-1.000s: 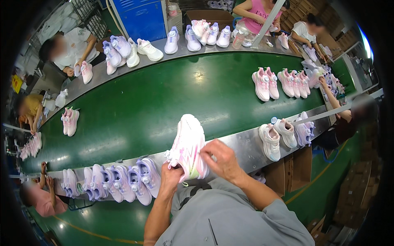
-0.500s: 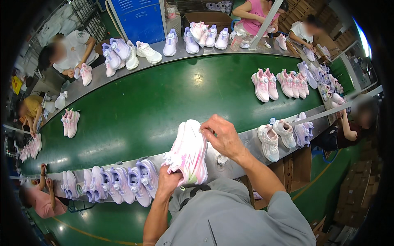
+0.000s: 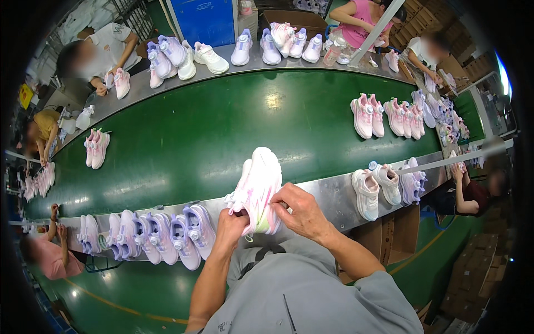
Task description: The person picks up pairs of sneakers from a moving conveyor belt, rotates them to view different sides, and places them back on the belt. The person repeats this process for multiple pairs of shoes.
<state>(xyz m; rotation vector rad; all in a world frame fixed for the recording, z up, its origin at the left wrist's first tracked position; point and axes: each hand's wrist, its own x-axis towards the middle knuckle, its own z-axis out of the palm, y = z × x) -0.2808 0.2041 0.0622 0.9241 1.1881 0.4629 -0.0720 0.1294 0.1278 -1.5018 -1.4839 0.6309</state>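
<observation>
A pair of white-and-pink sneakers (image 3: 261, 181) is held up in front of me, toes pointing away over the green belt. My left hand (image 3: 231, 228) grips the pair at the heel end, its fingers partly inside the opening and hidden. A lime-green patch and a small loop show near the heel. My right hand (image 3: 300, 210) is at the right side of the near sneaker, thumb and forefinger pinched together against its sidewall. Whatever sits between those fingertips is too small to make out.
A green conveyor belt (image 3: 183, 133) runs between metal ledges. Lavender sneakers (image 3: 158, 236) line the near ledge at left; white sneakers (image 3: 365, 192) stand at right. Pink sneakers (image 3: 362, 117) ride the belt. Several people work around it; a metal bar (image 3: 456, 156) slants in at right.
My right hand has moved down from near the toe to the heel half of the sneaker. The pair has tilted slightly, its toes now farther up the view.
</observation>
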